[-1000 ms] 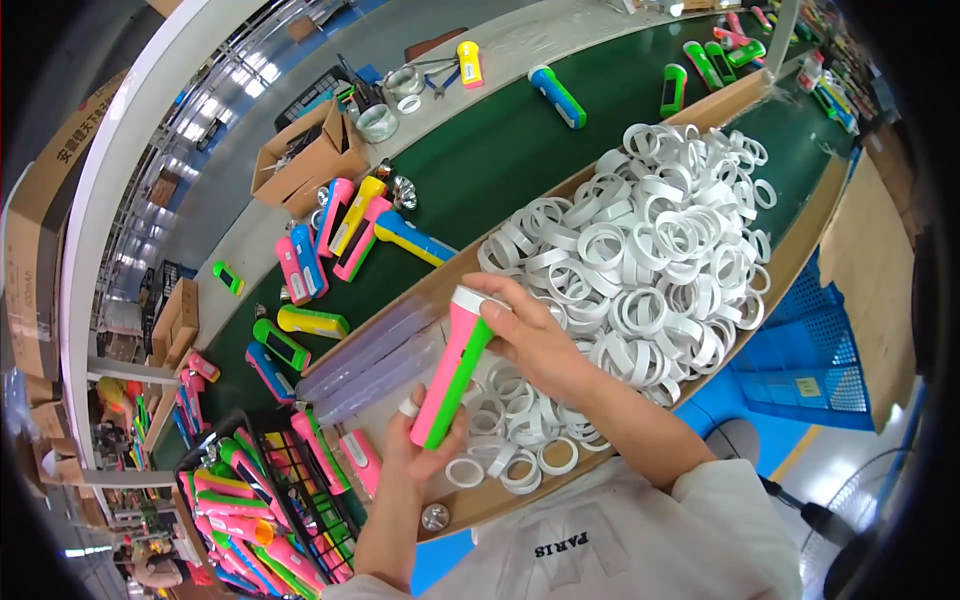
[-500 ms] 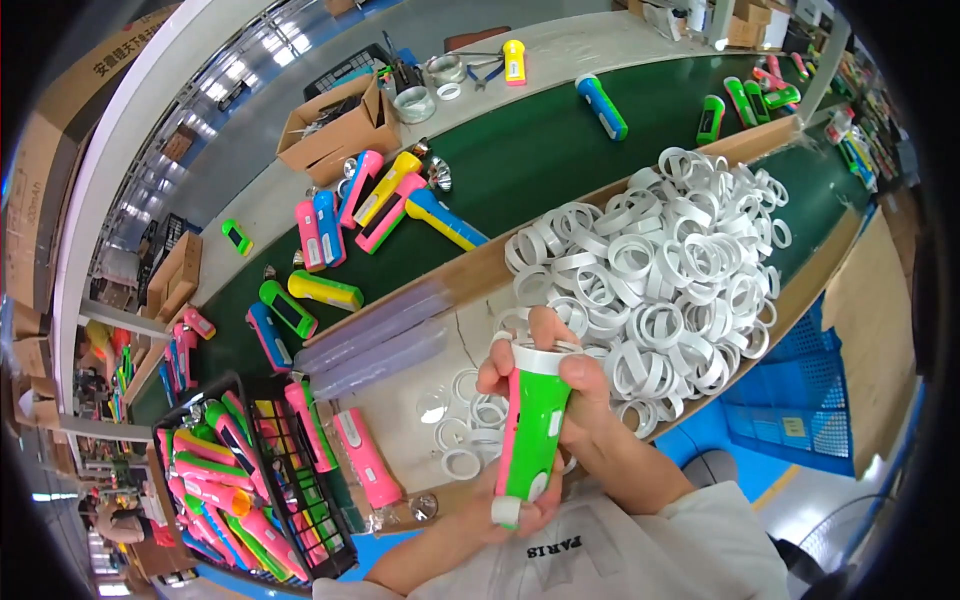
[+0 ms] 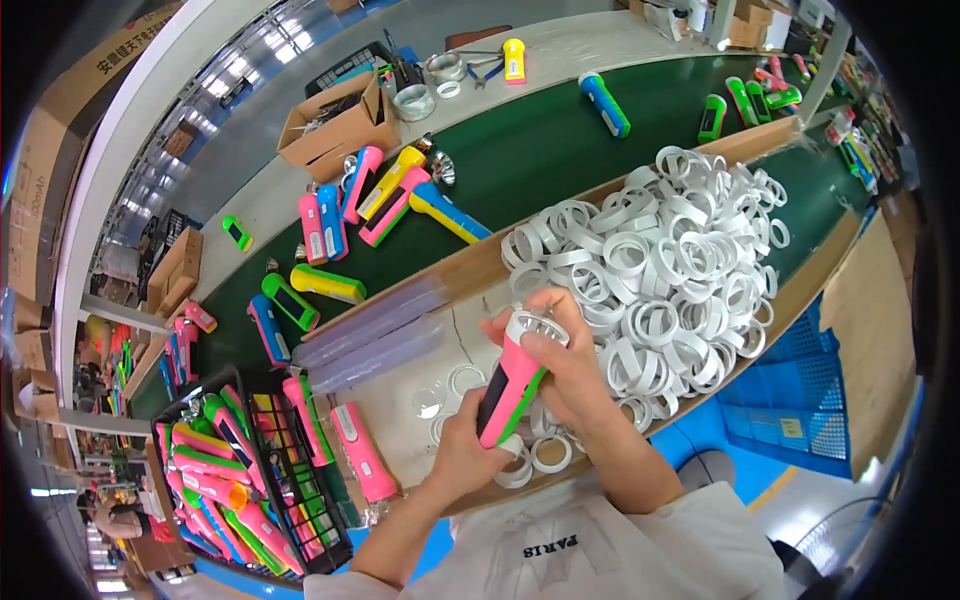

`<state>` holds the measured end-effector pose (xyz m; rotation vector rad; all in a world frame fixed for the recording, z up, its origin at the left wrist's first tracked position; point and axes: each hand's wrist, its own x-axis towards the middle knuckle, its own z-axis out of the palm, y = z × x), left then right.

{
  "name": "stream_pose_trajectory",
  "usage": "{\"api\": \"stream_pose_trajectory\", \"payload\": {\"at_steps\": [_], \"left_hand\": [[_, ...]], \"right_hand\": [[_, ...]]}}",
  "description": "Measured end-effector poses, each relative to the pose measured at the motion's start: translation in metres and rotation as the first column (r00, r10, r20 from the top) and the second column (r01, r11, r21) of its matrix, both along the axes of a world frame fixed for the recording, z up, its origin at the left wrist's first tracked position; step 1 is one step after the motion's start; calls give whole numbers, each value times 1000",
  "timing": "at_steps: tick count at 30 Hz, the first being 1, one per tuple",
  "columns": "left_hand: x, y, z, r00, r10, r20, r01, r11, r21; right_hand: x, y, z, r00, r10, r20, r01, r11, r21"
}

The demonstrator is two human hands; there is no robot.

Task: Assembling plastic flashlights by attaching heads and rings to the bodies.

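A pink and green flashlight with a dark panel is tilted in front of me, its head pointing away and up. My left hand is closed around its lower end. At the head, my right hand grips a white ring fitted around the rim, thumb pressed against its side. The clear lens and shiny reflector show inside that ring. Just beyond my right hand, a big heap of loose white rings fills the cardboard tray. A few more rings lie below the flashlight.
A black basket full of colourful flashlights stands at left, beside a pink flashlight in the tray. Several flashlights lie on the green belt behind. A small cardboard box sits at the back; a blue crate is at right.
The flashlight has turned about its length, so its pink side and dark panel now face me. My left hand has moved up and left with its lower end.
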<state>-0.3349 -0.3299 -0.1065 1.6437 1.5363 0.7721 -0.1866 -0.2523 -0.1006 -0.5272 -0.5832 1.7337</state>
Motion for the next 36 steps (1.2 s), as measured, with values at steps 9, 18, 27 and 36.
{"api": "stream_pose_trajectory", "payload": {"at_steps": [9,18,27,36], "left_hand": [[-43,171,5,990,24,135,-7,992,-129],[-32,266,-10,606,-8,796,413,858,-306],[-33,279,-26,520,13,854,559,750,-352],[-60,245,11,849,-351,-396,406,912,62]], "right_hand": [[-21,14,-18,118,-477,871,-308,816,489],[-33,23,-51,-351,-589,728,-691,688,224],[-27,27,-52,-225,-687,691,-673,622,400],[-17,36,-42,269,-587,764,-374,667,644]]}}
